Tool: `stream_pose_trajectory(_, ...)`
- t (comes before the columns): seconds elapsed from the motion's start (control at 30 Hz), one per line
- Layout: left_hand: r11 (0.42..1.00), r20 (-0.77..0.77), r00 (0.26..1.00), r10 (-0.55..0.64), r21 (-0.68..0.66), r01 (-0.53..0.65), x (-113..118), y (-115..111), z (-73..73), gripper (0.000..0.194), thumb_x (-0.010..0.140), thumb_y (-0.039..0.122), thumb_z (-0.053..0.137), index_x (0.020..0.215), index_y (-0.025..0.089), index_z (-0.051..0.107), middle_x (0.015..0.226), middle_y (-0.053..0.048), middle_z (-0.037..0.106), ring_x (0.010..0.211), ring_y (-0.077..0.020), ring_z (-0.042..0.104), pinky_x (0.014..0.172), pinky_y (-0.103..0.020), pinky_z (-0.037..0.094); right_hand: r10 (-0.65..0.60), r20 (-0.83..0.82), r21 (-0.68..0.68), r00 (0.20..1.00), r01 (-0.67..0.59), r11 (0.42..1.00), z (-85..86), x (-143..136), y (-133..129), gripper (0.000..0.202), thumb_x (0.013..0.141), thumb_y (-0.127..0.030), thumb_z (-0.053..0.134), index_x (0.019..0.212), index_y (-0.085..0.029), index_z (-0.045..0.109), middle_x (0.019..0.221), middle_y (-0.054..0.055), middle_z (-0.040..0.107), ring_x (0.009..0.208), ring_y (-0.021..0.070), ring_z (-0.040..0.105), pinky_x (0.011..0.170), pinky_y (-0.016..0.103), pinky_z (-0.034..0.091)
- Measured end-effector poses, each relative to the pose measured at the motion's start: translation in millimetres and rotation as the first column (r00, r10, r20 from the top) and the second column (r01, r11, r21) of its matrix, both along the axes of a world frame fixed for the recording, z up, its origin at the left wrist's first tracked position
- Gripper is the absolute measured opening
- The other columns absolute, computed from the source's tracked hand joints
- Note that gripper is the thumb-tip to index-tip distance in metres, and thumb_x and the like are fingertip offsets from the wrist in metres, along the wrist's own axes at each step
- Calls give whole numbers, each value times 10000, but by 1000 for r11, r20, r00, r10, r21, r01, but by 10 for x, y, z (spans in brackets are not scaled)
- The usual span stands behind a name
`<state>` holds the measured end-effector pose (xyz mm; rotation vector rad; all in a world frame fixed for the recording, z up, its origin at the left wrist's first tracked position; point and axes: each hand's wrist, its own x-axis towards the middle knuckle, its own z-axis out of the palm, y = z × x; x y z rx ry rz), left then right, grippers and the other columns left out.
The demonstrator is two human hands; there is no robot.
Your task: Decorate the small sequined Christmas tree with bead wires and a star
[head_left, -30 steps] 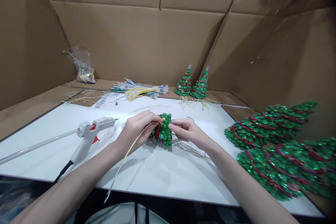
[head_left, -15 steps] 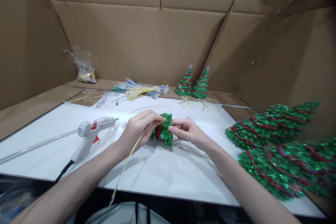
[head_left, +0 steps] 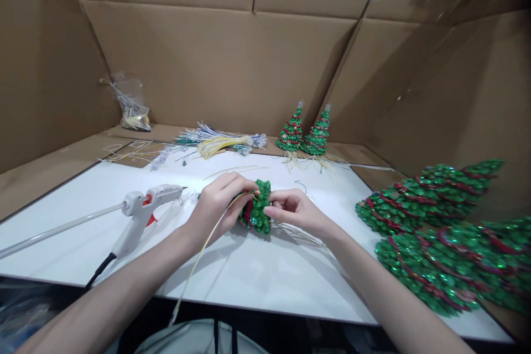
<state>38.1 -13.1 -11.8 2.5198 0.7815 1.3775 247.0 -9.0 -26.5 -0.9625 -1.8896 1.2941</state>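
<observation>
Left hand (head_left: 222,202) held small tree (head_left: 262,222) and yellow wire (head_left: 205,244); right hand's (head_left: 296,210) fingers sat narrow at its base, grip unclear. Seemed light, crushable; base looked firmest hold.

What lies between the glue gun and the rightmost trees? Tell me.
The head view shows the left hand, yellow strand, small green tree, pale strands and the right hand.

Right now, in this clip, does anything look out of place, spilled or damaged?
Nothing looks spilled or damaged. One untidy detail: a yellow strand trails from the left hand past the front edge of the white tabletop. The large green trees at right also appear tipped over, unlike the small upright pair behind.
</observation>
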Motion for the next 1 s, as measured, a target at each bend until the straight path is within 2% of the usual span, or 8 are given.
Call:
stream_pose_trajectory(0.53, 994, 28, 1000, 3, -105, 0, 19, -33, 16, 116, 885, 150, 517, 976, 169, 587, 822, -36, 621, 737, -144, 580, 671, -256, 480, -14, 34, 36, 999, 13, 999, 7, -11, -1, 441, 752, -485, 648, 559, -172, 404, 521, -72, 257, 494, 63, 248, 469, 243, 192)
stream_pose_trajectory(0.73, 994, 42, 999, 5, -108, -1, 29, -40, 2, 122, 877, 146, 520, 977, 176, 583, 790, -24, 608, 722, -139, 588, 624, -233, 482, -13, 37, 32, 999, 12, 999, 16, -19, -10, 428, 743, -493, 651, 570, -167, 433, 527, -73, 249, 492, 63, 242, 469, 244, 189)
stream_pose_trajectory(1.0, 996, 58, 998, 39, -87, -34, 19, -43, -13, 158, 845, 130, 548, 992, 179, 579, 792, -7, 626, 718, -127, 593, 646, -228, 479, -14, 48, 30, 999, 12, 999, 35, -19, -18, 432, 736, -494, 650, 563, -168, 427, 531, -72, 250, 497, 64, 239, 473, 247, 180)
